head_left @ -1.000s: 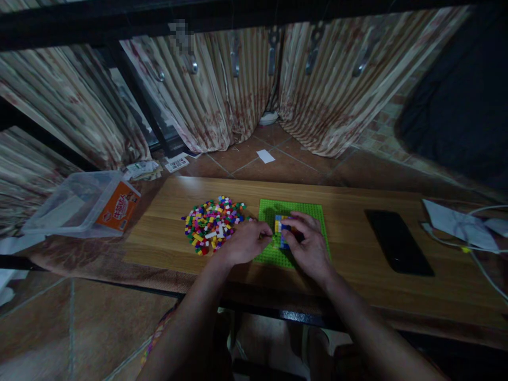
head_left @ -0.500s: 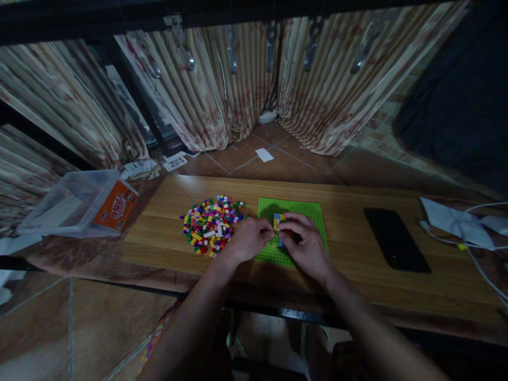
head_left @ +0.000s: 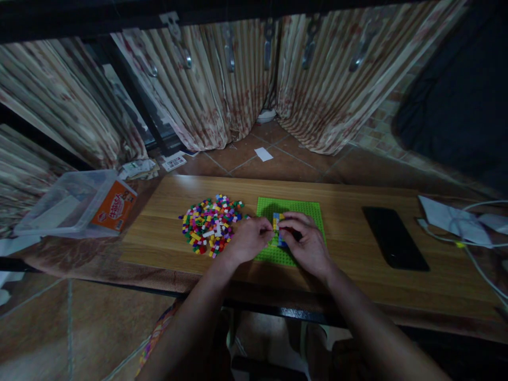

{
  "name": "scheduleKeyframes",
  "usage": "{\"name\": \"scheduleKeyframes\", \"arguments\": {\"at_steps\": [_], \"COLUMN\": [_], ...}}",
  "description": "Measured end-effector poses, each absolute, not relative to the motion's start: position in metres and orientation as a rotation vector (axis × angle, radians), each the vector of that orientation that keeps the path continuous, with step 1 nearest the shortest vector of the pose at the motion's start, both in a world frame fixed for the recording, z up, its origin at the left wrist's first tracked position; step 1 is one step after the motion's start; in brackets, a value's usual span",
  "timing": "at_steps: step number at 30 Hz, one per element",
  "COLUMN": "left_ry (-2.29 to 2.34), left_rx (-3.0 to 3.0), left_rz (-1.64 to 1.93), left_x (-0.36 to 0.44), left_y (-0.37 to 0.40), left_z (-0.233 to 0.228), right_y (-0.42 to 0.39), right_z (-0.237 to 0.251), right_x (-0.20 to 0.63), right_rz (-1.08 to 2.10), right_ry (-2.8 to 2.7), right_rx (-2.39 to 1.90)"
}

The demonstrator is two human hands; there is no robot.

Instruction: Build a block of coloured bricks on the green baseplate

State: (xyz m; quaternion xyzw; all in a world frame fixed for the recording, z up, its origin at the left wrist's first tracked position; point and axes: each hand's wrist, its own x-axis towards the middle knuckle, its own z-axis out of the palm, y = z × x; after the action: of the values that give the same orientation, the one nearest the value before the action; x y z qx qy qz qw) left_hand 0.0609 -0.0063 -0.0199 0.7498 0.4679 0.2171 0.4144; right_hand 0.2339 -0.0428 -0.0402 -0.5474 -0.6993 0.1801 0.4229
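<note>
A green baseplate (head_left: 296, 208) lies on the wooden table (head_left: 341, 211). A small stack of blue and yellow bricks (head_left: 277, 228) stands on it. My right hand (head_left: 307, 246) curls over this stack and grips it from the right. My left hand (head_left: 250, 241) meets it from the left, fingertips pinched at the stack's edge. A heap of small multicoloured bricks (head_left: 209, 224) lies on the table just left of the plate, beside my left hand.
A black phone (head_left: 393, 238) lies flat to the right. White papers and cables (head_left: 460, 222) sit at the far right. A clear plastic box with an orange label (head_left: 79, 203) rests off the table's left end. Curtains hang behind.
Both hands have stayed on the brick stack with only small finger shifts. The view has tilted slightly.
</note>
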Motion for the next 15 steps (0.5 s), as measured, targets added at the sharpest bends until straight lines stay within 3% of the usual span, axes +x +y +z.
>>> {"name": "scheduleKeyframes", "arguments": {"at_steps": [15], "left_ry": [1.117], "left_rx": [1.555], "left_rz": [0.600], "left_x": [0.0647], "left_y": [-0.0040], "left_z": [-0.0284], "right_y": [-0.0441], "right_z": [-0.0441], "right_x": [0.2282], "right_rz": [0.455], "right_ry": [-1.678], "right_rx": [-1.398]}}
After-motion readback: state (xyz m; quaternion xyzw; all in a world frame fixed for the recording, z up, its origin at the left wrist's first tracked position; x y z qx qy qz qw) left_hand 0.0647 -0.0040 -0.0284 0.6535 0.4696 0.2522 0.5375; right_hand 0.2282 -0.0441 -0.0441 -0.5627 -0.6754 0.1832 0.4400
